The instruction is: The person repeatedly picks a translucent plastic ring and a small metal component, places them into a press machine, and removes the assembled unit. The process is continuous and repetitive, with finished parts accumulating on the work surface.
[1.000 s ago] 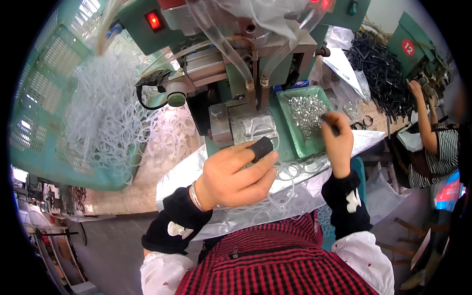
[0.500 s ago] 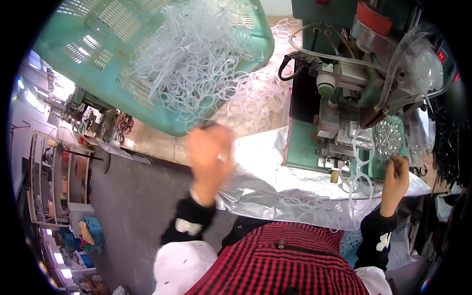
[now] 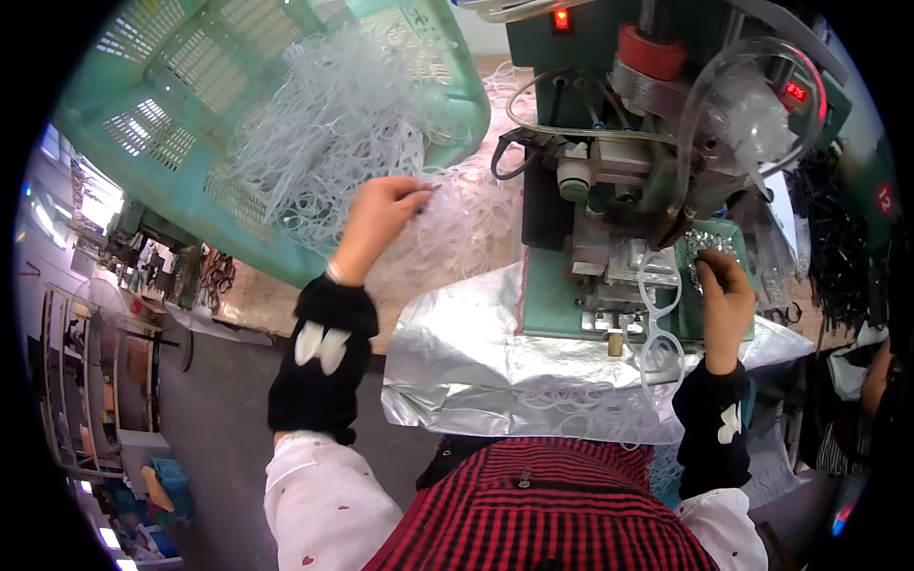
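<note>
My left hand (image 3: 379, 221) reaches over the front rim of the green basket, fingers curled together beside a loose pile of clear plastic eyeglass frames (image 3: 466, 224). Whether a frame is between those fingertips cannot be made out. At the right, my right hand (image 3: 727, 309) dips thumb and fingertips, closed together, into small shiny metal parts (image 3: 706, 246) in a green tray (image 3: 745, 259). Anything in that pinch is too small to see. One clear eyeglass frame (image 3: 654, 322) hangs at the front of the bench machine (image 3: 614, 259), just left of my right hand.
The large green basket (image 3: 481, 114), heaped with clear frames, stands at the far left. Silver foil (image 3: 457, 343) covers the bench's front edge, with more clear frames (image 3: 595, 409) lying on it. A clear hose (image 3: 687, 124) loops above the tray. Black strips (image 3: 838, 238) lie at far right.
My left hand has moved forward to the frames by the basket. My right hand has moved from the tray's near edge in among the metal parts. The whole view has shifted somewhat.
</note>
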The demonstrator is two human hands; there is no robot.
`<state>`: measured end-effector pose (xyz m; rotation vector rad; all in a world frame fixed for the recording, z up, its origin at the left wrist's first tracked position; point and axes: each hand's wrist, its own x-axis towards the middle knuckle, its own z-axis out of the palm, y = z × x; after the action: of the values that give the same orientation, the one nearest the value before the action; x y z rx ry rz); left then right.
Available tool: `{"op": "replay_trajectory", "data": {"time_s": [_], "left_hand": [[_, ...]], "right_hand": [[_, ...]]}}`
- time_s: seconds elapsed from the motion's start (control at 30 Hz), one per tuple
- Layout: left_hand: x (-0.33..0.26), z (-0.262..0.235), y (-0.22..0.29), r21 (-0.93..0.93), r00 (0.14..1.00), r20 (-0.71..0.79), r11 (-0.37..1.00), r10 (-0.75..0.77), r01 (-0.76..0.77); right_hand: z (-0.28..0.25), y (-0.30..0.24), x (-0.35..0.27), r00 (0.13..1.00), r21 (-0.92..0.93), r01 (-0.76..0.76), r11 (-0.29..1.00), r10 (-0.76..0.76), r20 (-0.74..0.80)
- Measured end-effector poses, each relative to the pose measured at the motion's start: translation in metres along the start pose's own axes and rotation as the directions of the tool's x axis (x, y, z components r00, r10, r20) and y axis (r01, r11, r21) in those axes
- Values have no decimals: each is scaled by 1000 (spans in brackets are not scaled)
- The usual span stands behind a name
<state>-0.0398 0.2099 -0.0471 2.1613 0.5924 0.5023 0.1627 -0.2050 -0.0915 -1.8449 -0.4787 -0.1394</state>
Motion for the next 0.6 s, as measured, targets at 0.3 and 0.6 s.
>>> {"op": "replay_trajectory", "data": {"time_s": [0.3,0.6], "left_hand": [[-28,49,21,-395,906,-422,901,-3,-181],[-36,84,47,-511,965,-262,852,-27,-115]], "right_hand": [[-76,33,-63,963,-320,58,946,-138,-231],[9,-79,8,978,282,170,944,-196,67]]}}
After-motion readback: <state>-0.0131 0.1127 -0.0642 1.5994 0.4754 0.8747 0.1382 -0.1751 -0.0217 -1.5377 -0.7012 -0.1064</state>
